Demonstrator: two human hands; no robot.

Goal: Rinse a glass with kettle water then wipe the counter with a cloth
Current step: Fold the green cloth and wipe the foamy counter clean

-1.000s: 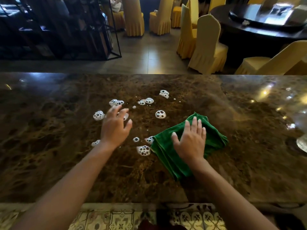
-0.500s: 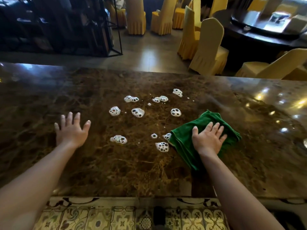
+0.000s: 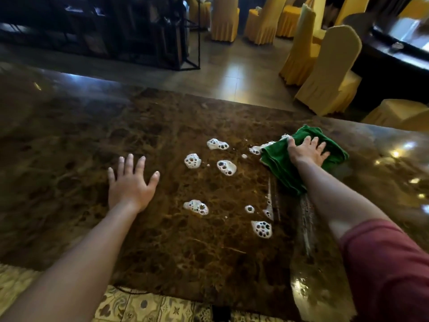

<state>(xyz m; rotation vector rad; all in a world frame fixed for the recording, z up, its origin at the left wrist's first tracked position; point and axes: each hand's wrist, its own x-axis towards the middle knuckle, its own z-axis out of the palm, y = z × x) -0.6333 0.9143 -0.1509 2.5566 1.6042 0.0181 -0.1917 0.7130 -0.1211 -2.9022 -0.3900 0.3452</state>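
Cloth [image 3: 278,163]: green, folded, lying flat on the far right part of the counter [image 3: 69,135]. Right hand [image 3: 307,152] pressed palm-down on it, fingers [image 3: 313,142] spread wide, not gripping. The cloth's left edge touches a foam patch [image 3: 256,149]. Left hand [image 3: 131,182] flat on bare counter, well left of the foam, fingers splayed, holding nothing.

Wet streaks [image 3: 270,201] run from the cloth toward the near edge; wiping appears under way. Several suds patches [image 3: 192,161] remain untouched between the hands. No glass or kettle in view, so the rinse step cannot be confirmed. Judgement: early in the wipe, most foam still to clear.
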